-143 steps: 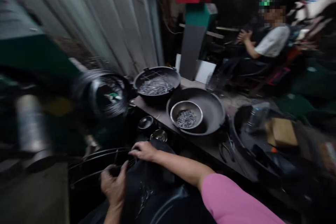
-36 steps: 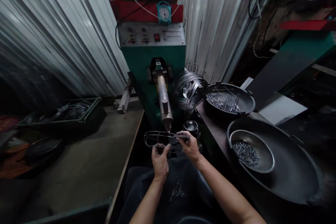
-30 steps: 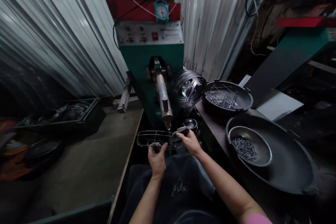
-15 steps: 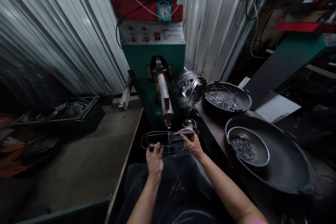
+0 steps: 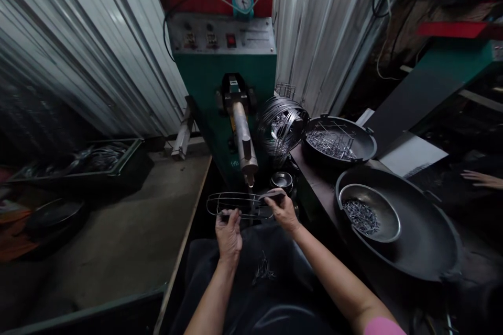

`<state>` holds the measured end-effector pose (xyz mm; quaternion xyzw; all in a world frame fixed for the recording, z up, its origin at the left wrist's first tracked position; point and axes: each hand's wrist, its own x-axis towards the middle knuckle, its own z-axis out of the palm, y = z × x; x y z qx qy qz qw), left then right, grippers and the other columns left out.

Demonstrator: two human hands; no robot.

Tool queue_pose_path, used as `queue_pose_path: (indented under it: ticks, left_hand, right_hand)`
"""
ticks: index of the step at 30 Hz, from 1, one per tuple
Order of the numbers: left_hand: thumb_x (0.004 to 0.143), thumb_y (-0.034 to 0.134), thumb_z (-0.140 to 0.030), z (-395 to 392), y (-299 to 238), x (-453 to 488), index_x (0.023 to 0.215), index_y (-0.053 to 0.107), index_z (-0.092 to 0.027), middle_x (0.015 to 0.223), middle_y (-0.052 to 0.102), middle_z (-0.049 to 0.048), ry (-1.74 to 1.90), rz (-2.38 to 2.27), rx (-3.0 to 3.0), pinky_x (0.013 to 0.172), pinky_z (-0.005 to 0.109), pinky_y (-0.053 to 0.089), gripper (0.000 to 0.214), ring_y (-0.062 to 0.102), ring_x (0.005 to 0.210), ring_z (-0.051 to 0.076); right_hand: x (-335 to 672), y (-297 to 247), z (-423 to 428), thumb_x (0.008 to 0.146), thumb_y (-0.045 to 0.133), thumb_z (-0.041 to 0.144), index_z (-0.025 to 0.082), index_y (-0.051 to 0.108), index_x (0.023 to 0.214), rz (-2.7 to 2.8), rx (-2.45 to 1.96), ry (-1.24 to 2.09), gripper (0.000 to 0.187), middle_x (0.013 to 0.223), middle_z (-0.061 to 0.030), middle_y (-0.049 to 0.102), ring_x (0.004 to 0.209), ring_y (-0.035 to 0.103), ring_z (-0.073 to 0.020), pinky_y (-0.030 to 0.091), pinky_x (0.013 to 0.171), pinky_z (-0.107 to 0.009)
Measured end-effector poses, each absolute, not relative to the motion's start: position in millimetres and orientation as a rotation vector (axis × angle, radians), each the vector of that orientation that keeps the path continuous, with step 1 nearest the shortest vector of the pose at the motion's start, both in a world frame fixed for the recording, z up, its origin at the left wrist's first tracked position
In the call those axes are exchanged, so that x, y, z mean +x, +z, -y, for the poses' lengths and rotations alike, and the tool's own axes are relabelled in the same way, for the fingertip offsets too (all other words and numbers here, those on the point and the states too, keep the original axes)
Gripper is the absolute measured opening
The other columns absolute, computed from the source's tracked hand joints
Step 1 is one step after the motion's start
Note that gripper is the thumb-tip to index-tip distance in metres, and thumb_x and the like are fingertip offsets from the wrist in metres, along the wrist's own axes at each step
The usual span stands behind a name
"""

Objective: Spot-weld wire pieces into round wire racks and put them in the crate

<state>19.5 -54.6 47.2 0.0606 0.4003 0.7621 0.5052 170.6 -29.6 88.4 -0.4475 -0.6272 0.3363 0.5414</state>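
An oval wire frame (image 5: 236,203) lies level just under the tip of the metal arm (image 5: 244,141) of a green welding machine (image 5: 222,73). My left hand (image 5: 228,230) pinches the frame's near rim. My right hand (image 5: 283,212) grips its right end, fingers closed over a small flat piece there. A dark cloth covers my lap below both hands.
A coil of wire (image 5: 282,124) stands right of the machine. On the bench are a black basin of short wire pieces (image 5: 338,142) and a big black pan (image 5: 426,241) holding a steel bowl of small pieces (image 5: 367,215). Another person's hand (image 5: 481,179) shows at far right. A crate (image 5: 78,165) sits left.
Since 4.8 s ago my view swung from the right side to the machine. In the last second my hands shifted the wire frame slightly under the arm's tip; another person's hand appeared at right.
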Motion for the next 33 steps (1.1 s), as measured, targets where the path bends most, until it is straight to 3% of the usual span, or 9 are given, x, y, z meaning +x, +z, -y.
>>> queue_pose_path:
  ticks: [6,14,28,31,33]
  left_hand:
    - [0.045,0.082,-0.019,48.7,48.1,22.4,0.072,0.046,-0.018,0.069,0.050,-0.0083,1.796,-0.970,0.101,0.081,0.037,0.045,0.045,0.055,0.066,0.008]
    - [0.045,0.082,-0.018,38.1,47.0,22.0,0.072,0.048,-0.017,0.068,0.051,-0.0080,1.812,-0.932,0.057,0.080,0.037,0.046,0.044,0.054,0.065,0.007]
    - [0.046,0.081,-0.020,20.2,56.2,25.7,0.072,0.048,-0.017,0.066,0.052,-0.0074,1.773,-0.891,0.024,0.077,0.037,0.046,0.042,0.052,0.063,0.008]
    - [0.050,0.080,-0.023,22.4,55.2,24.8,0.074,0.050,-0.018,0.071,0.053,-0.0059,1.750,-0.937,0.051,0.080,0.038,0.045,0.039,0.054,0.069,0.009]
    - [0.057,0.077,-0.029,29.7,53.7,28.3,0.082,0.053,-0.020,0.084,0.057,-0.0018,1.731,-1.016,0.132,0.084,0.037,0.043,0.036,0.057,0.084,0.013]
  right_hand:
    - [168.6,90.7,19.5,0.078,0.061,0.032,0.019,0.059,0.086,1.564,-1.007,0.697,0.015,0.089,-0.0056,0.062,0.085,0.058,-0.0190,0.045,0.079,-0.031]
    - [161.6,91.8,6.5,0.075,0.063,0.035,0.019,0.061,0.080,1.502,-1.074,0.804,0.017,0.078,-0.0036,0.065,0.075,0.060,-0.0182,0.047,0.071,-0.030]
    - [153.5,104.5,-8.5,0.073,0.062,0.029,0.019,0.061,0.075,1.500,-1.098,0.724,0.010,0.078,-0.0035,0.064,0.076,0.059,-0.0186,0.045,0.074,-0.031]
    - [158.6,102.4,-13.5,0.071,0.065,0.030,0.019,0.063,0.076,1.452,-1.096,0.844,0.013,0.078,-0.0035,0.065,0.077,0.059,-0.0186,0.045,0.075,-0.031]
    - [168.3,97.2,-14.0,0.070,0.065,0.033,0.018,0.064,0.077,1.332,-1.097,0.985,0.016,0.079,-0.0036,0.066,0.078,0.060,-0.0189,0.046,0.077,-0.032]
